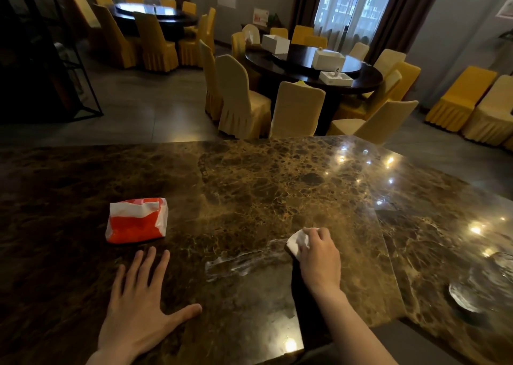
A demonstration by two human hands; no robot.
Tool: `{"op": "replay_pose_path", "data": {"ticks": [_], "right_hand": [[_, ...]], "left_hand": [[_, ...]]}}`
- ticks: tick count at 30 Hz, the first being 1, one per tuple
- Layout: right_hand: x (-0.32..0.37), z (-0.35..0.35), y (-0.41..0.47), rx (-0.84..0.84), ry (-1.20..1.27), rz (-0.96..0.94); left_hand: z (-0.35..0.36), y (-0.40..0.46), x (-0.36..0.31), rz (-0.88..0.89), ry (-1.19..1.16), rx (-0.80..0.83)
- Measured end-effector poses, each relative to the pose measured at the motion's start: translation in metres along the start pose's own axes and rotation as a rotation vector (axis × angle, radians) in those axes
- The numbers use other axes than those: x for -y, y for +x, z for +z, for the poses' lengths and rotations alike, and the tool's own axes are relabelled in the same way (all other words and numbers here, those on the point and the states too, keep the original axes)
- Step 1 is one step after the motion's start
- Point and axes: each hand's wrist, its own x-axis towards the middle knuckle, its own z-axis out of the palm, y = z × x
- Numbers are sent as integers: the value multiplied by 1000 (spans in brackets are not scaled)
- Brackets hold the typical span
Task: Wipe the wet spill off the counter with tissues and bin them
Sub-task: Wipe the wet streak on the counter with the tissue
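You are standing in a restaurant banquet hall, at a polished brown marble counter. Beyond its far edge sits a large round dark dining table ringed by chairs in cream and yellow fabric covers, with white boxes on top. A second round table with the same covered chairs stands in the far left corner, and more covered chairs line the right wall under tall curtained windows.

On the desk, the tissue pack lies left, just beyond the left hand. The spill lies between both hands; the right hand presses a tissue at its right end.
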Motion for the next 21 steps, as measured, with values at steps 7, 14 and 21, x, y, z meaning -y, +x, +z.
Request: {"op": "replay_pose_path", "data": {"ticks": [7, 14, 21], "right_hand": [[19, 18, -27, 145, 0, -289], [-27, 0, 5, -45, -153, 38], [6, 19, -35, 104, -83, -348]], "left_hand": [[1, 4, 1, -1, 32, 3], [0, 0, 1, -4, 27, 16], [-2, 0, -1, -1, 35, 25]]}}
